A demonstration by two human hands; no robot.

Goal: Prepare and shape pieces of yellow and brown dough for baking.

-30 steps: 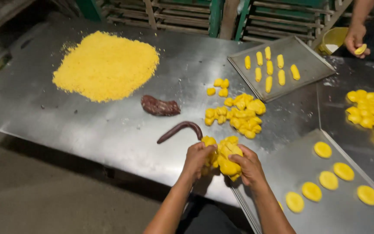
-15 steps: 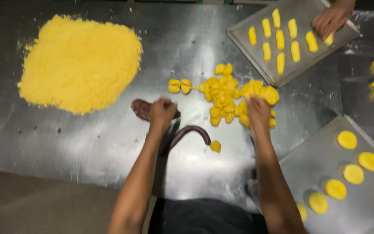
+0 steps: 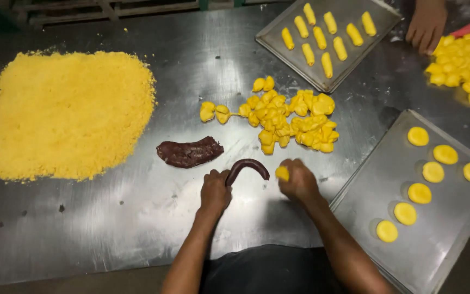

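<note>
My left hand (image 3: 215, 190) rests on the steel table (image 3: 126, 218) with its fingers on the near end of a curved dark brown filling rope (image 3: 247, 166). My right hand (image 3: 299, 179) is closed around a small yellow dough piece (image 3: 282, 173), held just right of the rope's far end. A flatter dark brown filling lump (image 3: 189, 152) lies to the left of the rope. Just beyond my hands sits a pile of yellow dough pieces (image 3: 289, 117).
A wide heap of yellow crumbs (image 3: 63, 111) covers the left of the table. A tray (image 3: 452, 218) with several flat yellow discs lies at right. A far tray (image 3: 278, 41) holds several oblong pieces. Another person's hand (image 3: 426, 24) rests near more dough pieces (image 3: 466, 60).
My hands have drawn back from the dough pile toward me. The left hand left the flat lump for the rope's end; the right hand now holds a dough piece.
</note>
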